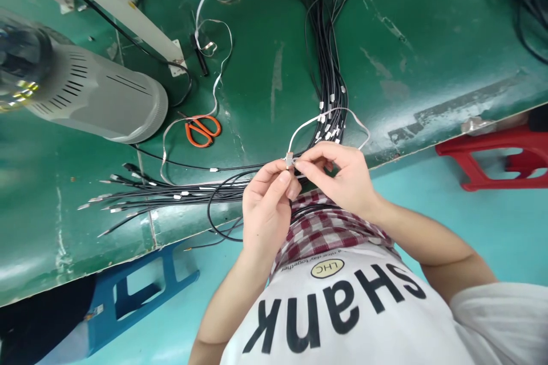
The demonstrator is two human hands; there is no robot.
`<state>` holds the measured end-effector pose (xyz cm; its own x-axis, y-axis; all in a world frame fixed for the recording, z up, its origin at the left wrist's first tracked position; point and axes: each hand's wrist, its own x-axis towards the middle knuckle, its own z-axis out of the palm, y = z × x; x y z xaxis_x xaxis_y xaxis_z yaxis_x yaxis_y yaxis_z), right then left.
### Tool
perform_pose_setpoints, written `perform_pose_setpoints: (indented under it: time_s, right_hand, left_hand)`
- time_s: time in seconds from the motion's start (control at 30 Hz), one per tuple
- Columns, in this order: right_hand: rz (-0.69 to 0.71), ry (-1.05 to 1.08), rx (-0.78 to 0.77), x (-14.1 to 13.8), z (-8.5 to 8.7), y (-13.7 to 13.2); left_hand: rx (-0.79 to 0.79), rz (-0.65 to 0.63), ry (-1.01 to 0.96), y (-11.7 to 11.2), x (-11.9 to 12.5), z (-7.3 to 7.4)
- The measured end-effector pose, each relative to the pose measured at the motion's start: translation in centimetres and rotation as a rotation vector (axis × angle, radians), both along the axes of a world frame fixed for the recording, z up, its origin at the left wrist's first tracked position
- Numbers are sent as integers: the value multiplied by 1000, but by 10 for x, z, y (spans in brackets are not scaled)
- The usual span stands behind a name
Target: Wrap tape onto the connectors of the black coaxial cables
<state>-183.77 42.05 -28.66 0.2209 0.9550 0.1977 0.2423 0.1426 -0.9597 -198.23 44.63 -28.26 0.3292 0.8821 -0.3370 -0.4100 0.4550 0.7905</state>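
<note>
White black-lettered fabric shirt [338,291]; left hand [269,199], fingers clamped on small pale rectangular tag [290,159]; right hand [342,174], fingertips together at its edge; slim black cables [327,51], orange-handled scissors [209,135] beyond.

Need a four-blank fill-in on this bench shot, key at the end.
1. The orange-handled metal scissors lie on a flat tabletop coloured ____.
2. The bare hand nearer the scissors is the person's ____ one.
3. The long, slender cables bundled toward the picture's top have jackets coloured ____.
4. The plastic stool at the picture's right edge is coloured ____.

Missing words: green; left; black; red
</note>
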Motion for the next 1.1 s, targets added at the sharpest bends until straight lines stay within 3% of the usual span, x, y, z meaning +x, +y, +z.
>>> perform_pose_setpoints:
  time_s: [0.2, 0.6, 1.1]
  right_hand:
    - [64, -34, 45, -2, 1, -1]
    - [12, -20, 36, -5, 0, 4]
    - [98, 88, -28, -4, 1, 19]
  left_hand:
    - [25, 20, 5, 2, -1, 1]
    - [73, 41, 46, 1, -2, -4]
    - [-27, -8, -34, 3, -5, -6]
